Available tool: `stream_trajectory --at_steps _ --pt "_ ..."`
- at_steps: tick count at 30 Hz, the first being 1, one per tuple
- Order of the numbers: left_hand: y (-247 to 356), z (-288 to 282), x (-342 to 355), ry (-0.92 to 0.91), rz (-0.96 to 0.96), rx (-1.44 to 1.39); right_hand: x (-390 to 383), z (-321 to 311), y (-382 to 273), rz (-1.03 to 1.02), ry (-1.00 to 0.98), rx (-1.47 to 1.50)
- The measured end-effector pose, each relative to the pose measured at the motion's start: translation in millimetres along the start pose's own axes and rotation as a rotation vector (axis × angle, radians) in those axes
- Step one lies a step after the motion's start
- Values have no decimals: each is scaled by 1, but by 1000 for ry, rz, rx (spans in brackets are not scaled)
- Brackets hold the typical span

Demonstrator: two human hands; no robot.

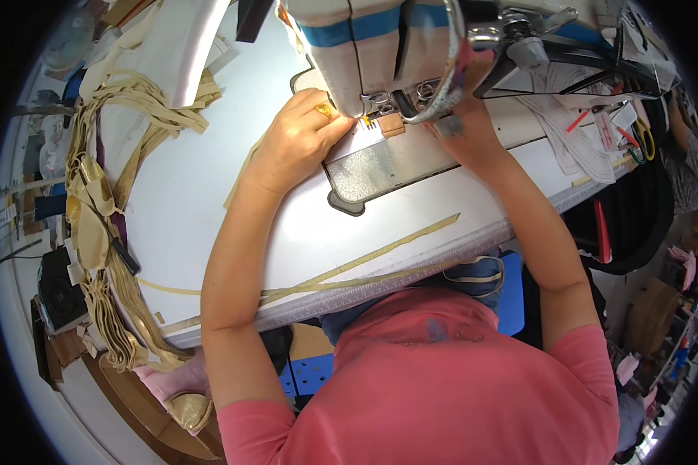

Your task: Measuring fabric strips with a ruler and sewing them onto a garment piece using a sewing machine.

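At the sewing machine (357,62), my left hand (306,136) is closed, its fingertips pressed together just left of the needle area. A yellow ring-like band shows on one of its fingers. What the fingertips pinch, if anything, is too small to make out. A narrow gold fabric strip (244,163) passes behind my left wrist. My right hand (471,133) reaches in at the right of the presser foot, its fingers mostly hidden by machine parts. A small brown block (392,125) sits between the hands on the metal bed plate (364,167).
Loose gold strips (364,260) lie along the table's front edge, beside a clear ruler strip (395,283). Bundles of gold fabric strips (147,97) drape over the left side. At the right are pale cut pieces (578,143) and yellow-handled scissors (644,138).
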State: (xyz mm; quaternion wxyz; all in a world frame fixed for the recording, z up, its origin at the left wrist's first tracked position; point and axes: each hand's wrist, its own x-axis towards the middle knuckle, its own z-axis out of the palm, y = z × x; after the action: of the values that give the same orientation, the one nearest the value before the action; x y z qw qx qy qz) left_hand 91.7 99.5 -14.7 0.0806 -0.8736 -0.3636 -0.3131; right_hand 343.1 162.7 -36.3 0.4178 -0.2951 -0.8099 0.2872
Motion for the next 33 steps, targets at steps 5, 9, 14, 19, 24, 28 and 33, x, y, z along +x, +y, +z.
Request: stream_trajectory --at_steps 5,9,14,19,24,28,33 --pt "0 3 -1 68 -6 4 3 0 -3 15 -31 87" --pt "-1 1 -1 68 -87 -9 4 1 -4 -13 -29 99" --pt "-1 -4 2 12 -31 111 -1 -6 -4 23 -137 -64" --pt "6 -11 -2 -132 -92 250 0 -5 -10 74 -161 -22" --pt "35 -27 -25 -63 -201 178 -18 -12 -43 -79 -173 -123" --pt "66 -37 -40 -69 -282 191 -43 -8 -64 -179 -251 -61" --pt "94 -42 -47 68 -664 -35 -51 11 -98 82 -323 139"
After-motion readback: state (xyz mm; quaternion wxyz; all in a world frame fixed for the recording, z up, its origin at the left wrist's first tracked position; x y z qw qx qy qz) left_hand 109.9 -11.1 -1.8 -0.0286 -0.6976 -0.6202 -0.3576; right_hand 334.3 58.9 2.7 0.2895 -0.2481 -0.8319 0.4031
